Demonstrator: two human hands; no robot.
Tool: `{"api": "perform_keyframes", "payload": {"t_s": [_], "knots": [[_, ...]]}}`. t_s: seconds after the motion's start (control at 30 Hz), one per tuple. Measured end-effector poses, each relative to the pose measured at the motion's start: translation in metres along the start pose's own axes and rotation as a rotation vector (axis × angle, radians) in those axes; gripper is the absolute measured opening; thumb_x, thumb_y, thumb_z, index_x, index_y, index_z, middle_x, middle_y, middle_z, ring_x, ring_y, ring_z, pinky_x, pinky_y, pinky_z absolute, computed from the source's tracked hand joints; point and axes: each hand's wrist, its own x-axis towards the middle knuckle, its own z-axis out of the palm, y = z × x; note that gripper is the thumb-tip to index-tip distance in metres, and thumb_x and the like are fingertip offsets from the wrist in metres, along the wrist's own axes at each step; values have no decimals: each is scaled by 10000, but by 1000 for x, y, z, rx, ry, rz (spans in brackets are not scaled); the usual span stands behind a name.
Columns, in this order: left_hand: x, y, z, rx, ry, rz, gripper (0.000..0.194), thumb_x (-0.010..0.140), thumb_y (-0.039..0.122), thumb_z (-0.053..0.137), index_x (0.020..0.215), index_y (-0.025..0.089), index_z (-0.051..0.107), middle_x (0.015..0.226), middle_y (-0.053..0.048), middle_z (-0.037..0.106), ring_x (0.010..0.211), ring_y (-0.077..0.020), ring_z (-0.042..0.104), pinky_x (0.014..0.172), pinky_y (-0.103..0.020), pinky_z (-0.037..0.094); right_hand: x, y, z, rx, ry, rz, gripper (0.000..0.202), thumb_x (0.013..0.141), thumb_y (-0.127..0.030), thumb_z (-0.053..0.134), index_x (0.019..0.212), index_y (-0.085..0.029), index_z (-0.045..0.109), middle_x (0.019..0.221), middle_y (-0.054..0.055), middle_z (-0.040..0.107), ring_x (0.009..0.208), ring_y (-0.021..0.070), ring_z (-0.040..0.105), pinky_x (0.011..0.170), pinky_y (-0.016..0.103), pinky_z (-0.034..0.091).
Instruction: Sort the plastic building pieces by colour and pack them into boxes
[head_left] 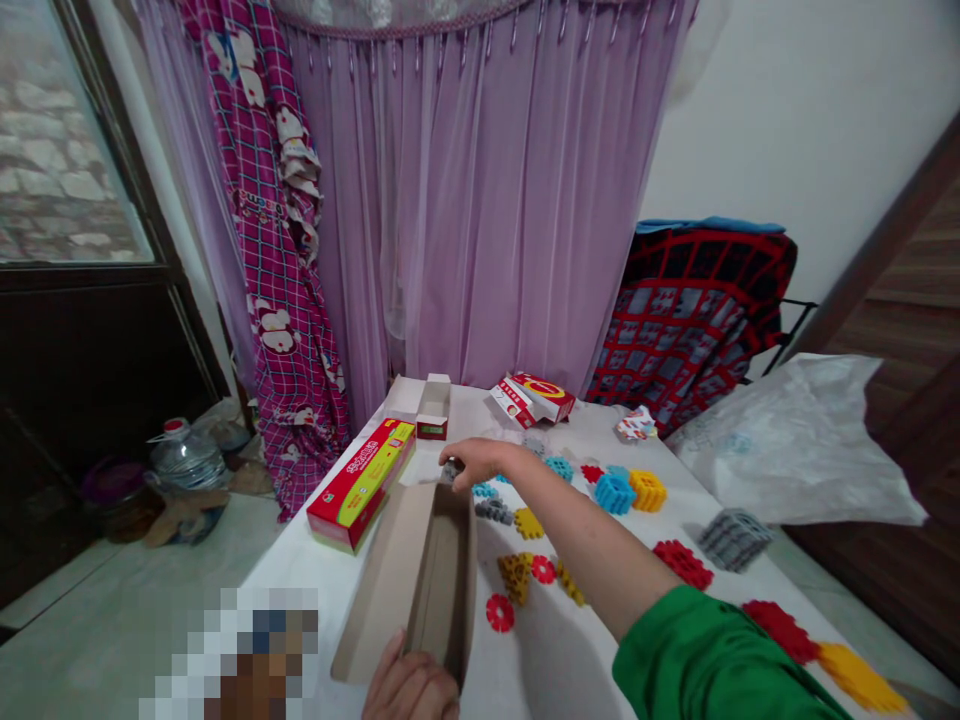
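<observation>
While the near end of a long open box (448,580) is being held by the left hand (411,685), a small grey piece (452,470) is being pinched, as far as can be seen, between the thumb and fingers of the right hand (476,462) at the box's far end. The left fingers are being curled over the near wall, probably so that the carton is being steadied; how hard it is being squeezed cannot be told. The box is being supported on the white-covered table (555,650), left of its middle, and its lid (386,580) is being spread toward the left edge, which presumably is leaving the opening within reach.

Along that edge, a red-and-yellow box (360,480) is being laid lengthwise, apparently out of the hands' way. Near the far left corner, a small open carton (433,410) is being stood, while a red-and-white box (534,398) is being rested at the far edge. Right of the long box, blue cogged blocks (613,493) and a yellow triangular block (516,577) are being spread singly, perhaps for easy picking. A grey cube (735,540) is being set by the right edge.
</observation>
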Motion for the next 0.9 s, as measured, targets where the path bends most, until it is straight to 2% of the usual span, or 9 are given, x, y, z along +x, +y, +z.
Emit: {"api": "perform_keyframes", "payload": {"t_s": [0.13, 0.37, 0.57, 0.67, 0.8, 0.9], "knots": [[4, 3, -3, -21, -31, -37, 184, 861, 95, 497, 871, 259, 579, 728, 79, 685, 752, -80, 689, 1136, -268, 368, -18, -13, 11, -148, 38, -96, 620, 713, -330, 743, 1304, -244, 574, 1177, 55, 686, 1022, 218, 649, 815, 261, 484], [6, 5, -10, -30, -86, -36, 188, 860, 99, 494, 911, 261, 575, 747, 57, 694, 758, -105, 694, 1092, -306, 435, -19, -24, 34, -268, 59, -90, 570, 703, -319, 737, 1248, -221, 600, 1174, 95, 689, 1042, 256, 653, 806, 287, 482], [6, 6, -11, -47, -92, -44, 147, 879, 134, 503, 906, 261, 571, 765, 70, 694, 781, -95, 687, 1128, -286, 382, -20, -23, 38, -289, 82, -59, 603, 682, -336, 770, 1244, -208, 594, 1164, 100, 689, 1051, 257, 647, 804, 286, 479], [8, 7, -12, -58, -77, -60, 138, 884, 146, 502, 906, 265, 568, 756, 73, 692, 769, -99, 686, 1127, -283, 377, -29, -23, 36, -280, 149, -44, 582, 700, -366, 762, 1237, -207, 603, 1218, 111, 667, 1069, 261, 638, 813, 296, 474], [14, 7, -15, -43, -64, -44, 140, 883, 143, 492, 895, 265, 559, 732, 69, 688, 736, -101, 687, 1085, -272, 422, -51, -12, 31, -262, 251, 13, 373, 796, -324, 652, 1161, -249, 670, 1152, 79, 708, 1040, 248, 651, 798, 302, 468], [20, 8, -19, -39, -42, -29, 155, 889, 135, 474, 883, 267, 555, 718, 73, 688, 719, -96, 689, 1075, -257, 426, -69, 12, 23, -265, 241, 71, 282, 809, -294, 625, 1072, -269, 725, 1077, 58, 739, 1002, 243, 662, 784, 303, 465]]}}
